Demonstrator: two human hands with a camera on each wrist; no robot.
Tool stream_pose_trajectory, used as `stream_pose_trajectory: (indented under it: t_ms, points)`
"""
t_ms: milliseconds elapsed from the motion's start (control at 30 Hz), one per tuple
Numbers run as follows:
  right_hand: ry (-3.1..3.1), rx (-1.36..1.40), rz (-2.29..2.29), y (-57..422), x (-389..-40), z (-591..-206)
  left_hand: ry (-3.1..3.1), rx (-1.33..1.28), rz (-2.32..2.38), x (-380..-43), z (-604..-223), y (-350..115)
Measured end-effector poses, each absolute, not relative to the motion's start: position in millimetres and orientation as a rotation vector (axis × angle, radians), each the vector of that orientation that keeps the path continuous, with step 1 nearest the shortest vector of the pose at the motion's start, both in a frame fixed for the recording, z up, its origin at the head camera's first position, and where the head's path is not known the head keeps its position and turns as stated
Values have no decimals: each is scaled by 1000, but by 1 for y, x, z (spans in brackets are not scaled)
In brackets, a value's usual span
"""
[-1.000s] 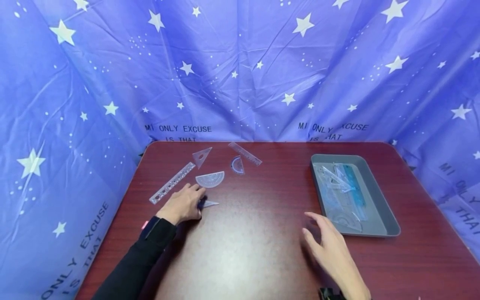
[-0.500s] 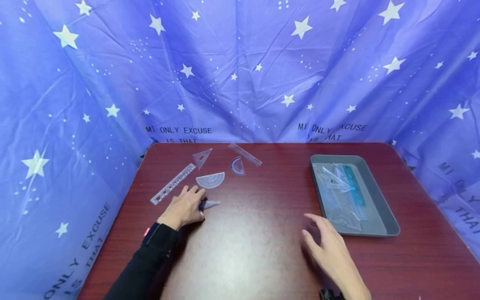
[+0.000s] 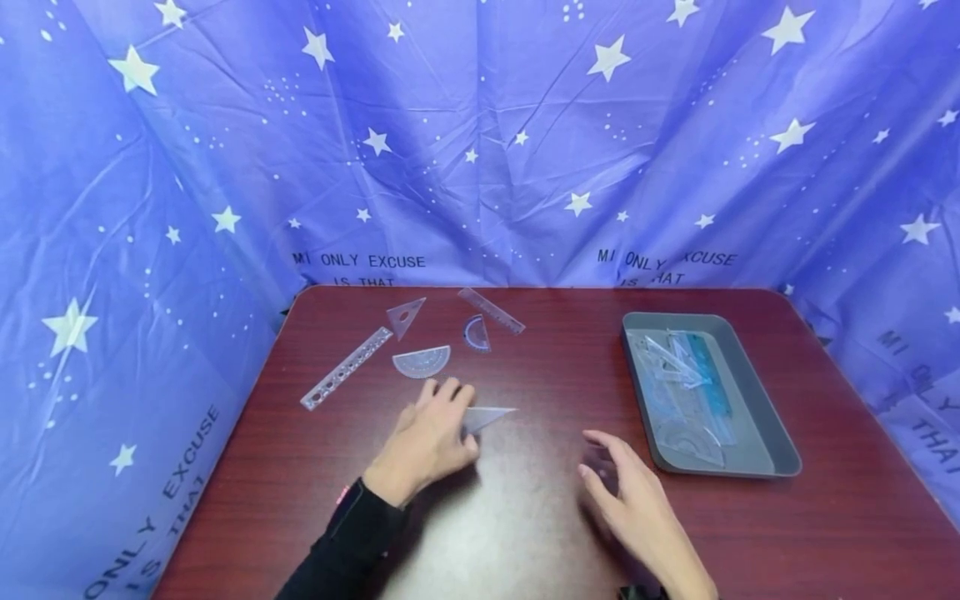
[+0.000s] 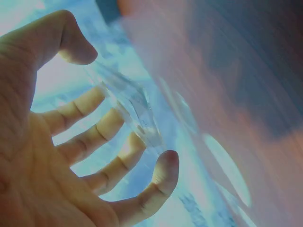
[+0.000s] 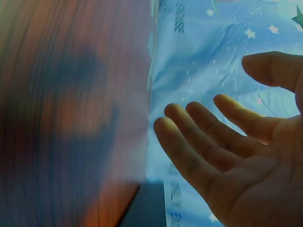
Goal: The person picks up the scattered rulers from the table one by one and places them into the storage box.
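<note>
My left hand [image 3: 429, 440] pinches a clear set square [image 3: 489, 417] between thumb and fingertips, over the middle left of the table. Its pointed end sticks out to the right. In the left wrist view the set square [image 4: 135, 101] spans from near the thumb to the fingertips. Palm inward and fingers loosely bent, my right hand [image 3: 636, 504] hovers near the table, left of the grey tray [image 3: 752, 421]. Nothing is in it; the right wrist view shows its fingers [image 5: 203, 130] apart from the thumb.
Inside the tray lie a teal ruler [image 3: 709, 377], a clear protractor [image 3: 688, 440] and other clear pieces. Beyond my left hand are a holed ruler [image 3: 347, 368], small set square [image 3: 397, 321], protractor [image 3: 422, 363], smaller protractor [image 3: 476, 335] and short ruler [image 3: 491, 311]. A starry curtain [image 3: 480, 167] borders the table.
My left hand has moved right with the set square, which now shows more beyond the fingers. My right hand has shifted slightly left. The pieces on the table and the tray have stayed put.
</note>
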State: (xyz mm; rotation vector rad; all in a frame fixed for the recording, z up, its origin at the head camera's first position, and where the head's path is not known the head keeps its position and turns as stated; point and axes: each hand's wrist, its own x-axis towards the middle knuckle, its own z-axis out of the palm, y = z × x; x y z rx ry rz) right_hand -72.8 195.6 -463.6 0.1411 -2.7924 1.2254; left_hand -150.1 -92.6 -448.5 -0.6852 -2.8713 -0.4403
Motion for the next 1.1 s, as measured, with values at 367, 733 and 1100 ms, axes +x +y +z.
stream_pose_trajectory:
  t_ms: [367, 733, 1100]
  points:
    - [-2392, 120, 2116, 153, -71, -462, -2682, -774, -441, -120, -438, -28]
    - [-1651, -122, 2668, 131, -71, -465, -2523, -675, -512, -105, -439, -7]
    - [-1643, -268, 2613, 132, -75, -466, -2557, -606, -529, -98, -442, -1]
